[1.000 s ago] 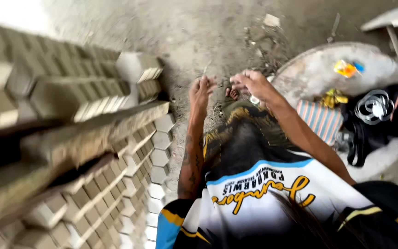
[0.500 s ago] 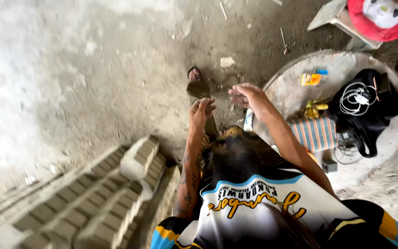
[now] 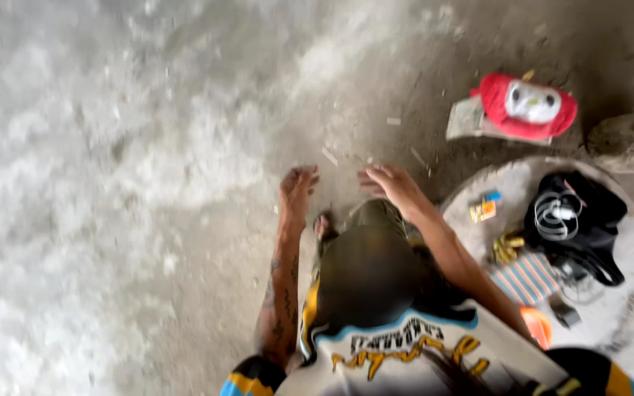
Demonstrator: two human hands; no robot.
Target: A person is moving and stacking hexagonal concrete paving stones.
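Both hands hung empty over the grey concrete floor (image 3: 148,183), the left hand (image 3: 297,189) loosely curled, the right hand (image 3: 392,187) with fingers spread. Just beside the right arm sat a round concrete slab (image 3: 471,209) carrying a black bag (image 3: 585,220), white cable (image 3: 555,216) and striped cloth (image 3: 530,277).

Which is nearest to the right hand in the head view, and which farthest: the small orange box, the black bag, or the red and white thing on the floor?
From the right hand, empty with fingers spread:
1. Small orange box, just to its right on the round concrete slab.
2. Black bag, farther right on the same slab.
3. Red and white thing, up and right, off the slab.
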